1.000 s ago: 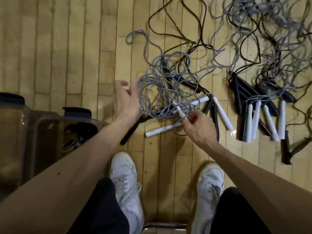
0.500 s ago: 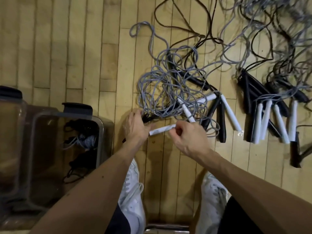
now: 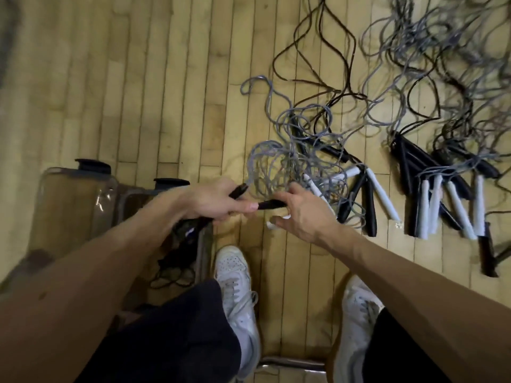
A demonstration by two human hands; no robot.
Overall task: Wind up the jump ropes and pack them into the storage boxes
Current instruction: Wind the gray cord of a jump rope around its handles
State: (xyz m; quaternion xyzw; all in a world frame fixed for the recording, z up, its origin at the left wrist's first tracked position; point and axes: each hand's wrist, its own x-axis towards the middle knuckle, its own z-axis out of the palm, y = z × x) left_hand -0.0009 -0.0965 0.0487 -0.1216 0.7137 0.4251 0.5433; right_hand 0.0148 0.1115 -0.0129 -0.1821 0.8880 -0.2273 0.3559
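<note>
Two black handles (image 3: 269,204) in the clenched left hand (image 3: 213,203), right hand (image 3: 301,214) loosely spread, touching one.

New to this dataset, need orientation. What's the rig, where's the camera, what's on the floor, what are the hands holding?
There is no robot here. A person works with bare hands, and the one picture comes from a wide-angle camera worn on their head. It looks down past both arms to their white shoes and a wooden floor.

On the floor lies a tangle of grey rope, with white handles and loose black handles laid out to the right. At the left stand clear storage boxes; the nearer one has dark rope in it.

The left hand grips two black handles. The right hand reaches the end of one of them; whether it grips it, I cannot tell. A white handle lies just under that hand.
</note>
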